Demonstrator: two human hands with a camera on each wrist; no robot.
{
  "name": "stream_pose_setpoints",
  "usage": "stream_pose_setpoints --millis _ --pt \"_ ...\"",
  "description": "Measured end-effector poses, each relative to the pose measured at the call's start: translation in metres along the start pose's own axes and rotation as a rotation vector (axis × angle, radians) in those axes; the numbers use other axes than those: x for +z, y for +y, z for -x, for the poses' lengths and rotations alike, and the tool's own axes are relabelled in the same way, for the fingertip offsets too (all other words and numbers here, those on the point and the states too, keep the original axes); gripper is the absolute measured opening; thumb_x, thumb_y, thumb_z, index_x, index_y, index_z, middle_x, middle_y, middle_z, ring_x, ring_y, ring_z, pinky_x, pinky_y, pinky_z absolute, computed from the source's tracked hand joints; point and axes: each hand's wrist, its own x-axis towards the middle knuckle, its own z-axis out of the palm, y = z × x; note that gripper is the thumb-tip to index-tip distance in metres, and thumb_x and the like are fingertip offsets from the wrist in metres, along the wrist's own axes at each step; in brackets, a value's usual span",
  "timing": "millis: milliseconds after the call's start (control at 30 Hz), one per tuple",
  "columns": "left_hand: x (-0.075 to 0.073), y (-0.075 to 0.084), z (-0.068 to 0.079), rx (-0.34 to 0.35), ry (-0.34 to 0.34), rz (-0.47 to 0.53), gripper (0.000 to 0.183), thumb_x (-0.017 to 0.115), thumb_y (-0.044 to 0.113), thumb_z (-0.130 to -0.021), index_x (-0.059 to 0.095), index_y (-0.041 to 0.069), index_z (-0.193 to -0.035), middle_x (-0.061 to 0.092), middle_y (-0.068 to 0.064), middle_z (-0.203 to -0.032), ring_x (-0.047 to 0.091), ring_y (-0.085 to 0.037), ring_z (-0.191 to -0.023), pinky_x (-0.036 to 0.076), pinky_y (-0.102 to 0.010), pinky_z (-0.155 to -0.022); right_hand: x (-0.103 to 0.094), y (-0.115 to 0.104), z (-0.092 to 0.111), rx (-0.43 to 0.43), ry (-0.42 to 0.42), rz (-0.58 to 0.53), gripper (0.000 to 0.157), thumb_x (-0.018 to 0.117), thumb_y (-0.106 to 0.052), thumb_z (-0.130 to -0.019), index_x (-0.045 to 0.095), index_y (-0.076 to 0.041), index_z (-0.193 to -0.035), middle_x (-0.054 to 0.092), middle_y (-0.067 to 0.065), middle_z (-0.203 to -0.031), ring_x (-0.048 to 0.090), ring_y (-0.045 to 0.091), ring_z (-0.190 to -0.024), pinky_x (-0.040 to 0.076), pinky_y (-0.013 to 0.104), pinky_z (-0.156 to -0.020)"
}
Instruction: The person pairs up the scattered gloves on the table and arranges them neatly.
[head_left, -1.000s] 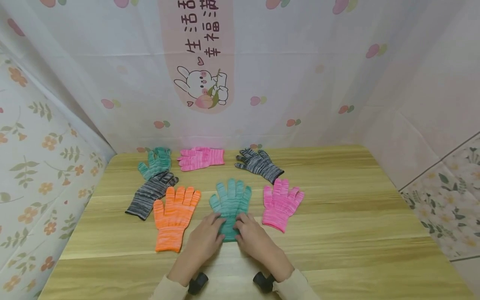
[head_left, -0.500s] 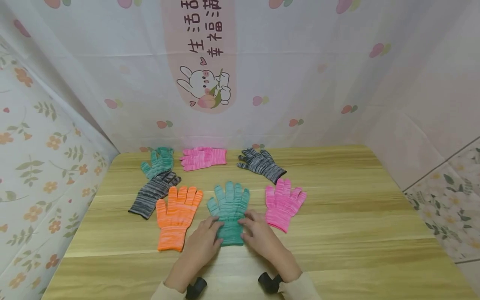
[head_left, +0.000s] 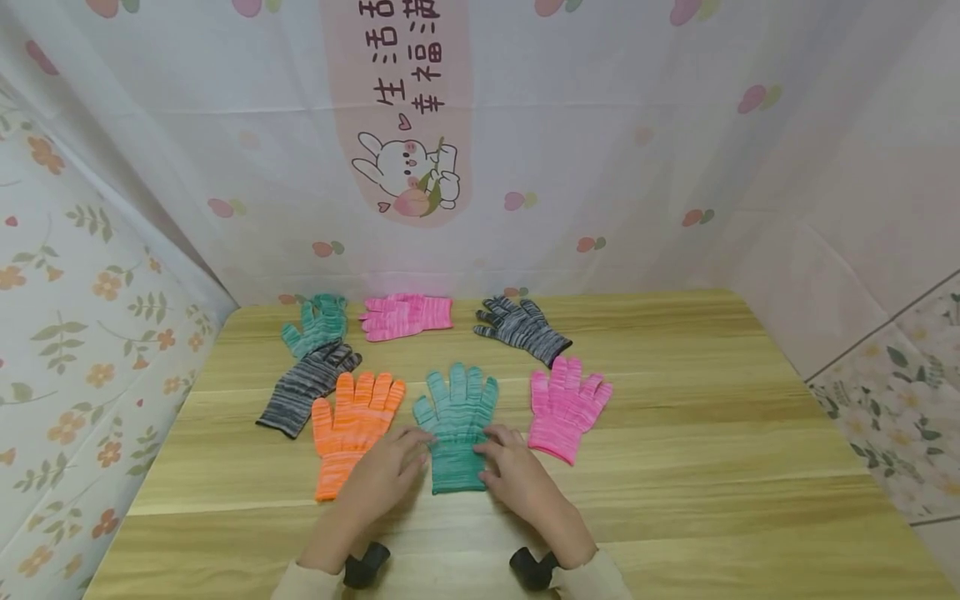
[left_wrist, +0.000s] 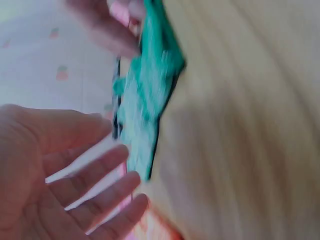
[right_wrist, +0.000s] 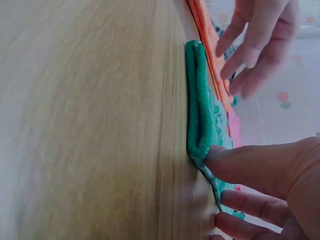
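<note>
A green knit glove (head_left: 459, 442) lies flat at the table's middle, fingers pointing away and cuff towards me. My left hand (head_left: 384, 471) is at its left side, fingers apart and relaxed, overlapping part of an orange glove (head_left: 352, 417) in the head view. In the left wrist view its fingers (left_wrist: 107, 175) are spread and hold nothing. My right hand (head_left: 521, 475) touches the green glove's right edge with its fingertips. The right wrist view shows that thumb (right_wrist: 250, 165) against the corner of the folded-looking cuff (right_wrist: 198, 100), the other fingers along the edge.
A pink glove (head_left: 568, 412) lies to the right. Behind are a grey-black glove (head_left: 525, 327), another pink glove (head_left: 408, 317) and a second green glove (head_left: 318, 325), partly under another grey-black glove (head_left: 303, 387). A printed curtain (head_left: 570, 167) hangs behind the wooden table (head_left: 712, 467).
The green glove has shifted slightly towards me and lies flatter. My left hand has come off its cuff and moved left; my right hand stays at the right edge.
</note>
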Motion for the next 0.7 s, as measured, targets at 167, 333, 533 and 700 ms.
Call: stream_pose_setpoints --millis 167,333,533,700 --pt "-0.021 -0.016 -0.001 -0.058 0.092 0.014 0.023 0.060 0.009 -0.090 0.064 0.009 -0.112 0.061 -0.007 -0.112 0.057 -0.027 -0.108 0.049 -0.045 -0.088 0.000 0.000 0.000 0.014 -0.002 -0.015 0.031 0.069 -0.012 -0.083 0.065 -0.002 -0.112 0.050 0.015 -0.129 0.044 0.031 -0.120 0.047 0.043 -0.095" --pt "-0.045 -0.034 0.000 -0.134 0.121 -0.016 0.024 0.057 0.009 -0.090 0.062 0.005 -0.114 0.058 -0.017 -0.116 0.055 -0.037 -0.107 0.048 -0.052 -0.083 0.000 0.000 0.000 0.014 -0.006 -0.020 0.031 0.068 -0.012 -0.083 0.065 -0.002 -0.112 0.050 0.015 -0.130 0.044 0.031 -0.120 0.047 0.043 -0.095" --pt "-0.067 -0.057 0.005 -0.234 0.130 -0.064 0.030 0.055 0.008 -0.091 0.057 0.000 -0.119 0.050 -0.026 -0.125 0.043 -0.046 -0.117 0.039 -0.061 -0.093 0.000 -0.001 0.000 0.014 -0.012 -0.027 0.031 0.068 -0.011 -0.083 0.065 -0.002 -0.113 0.050 0.015 -0.130 0.044 0.031 -0.121 0.047 0.042 -0.095" --pt "-0.075 -0.073 0.004 -0.213 0.165 -0.099 0.031 0.056 0.006 -0.089 0.057 -0.004 -0.119 0.052 -0.029 -0.119 0.048 -0.044 -0.104 0.044 -0.056 -0.083 0.000 -0.001 0.000 0.022 -0.018 -0.024 0.032 0.068 -0.012 -0.083 0.065 -0.002 -0.113 0.049 0.015 -0.131 0.044 0.031 -0.122 0.046 0.042 -0.096"
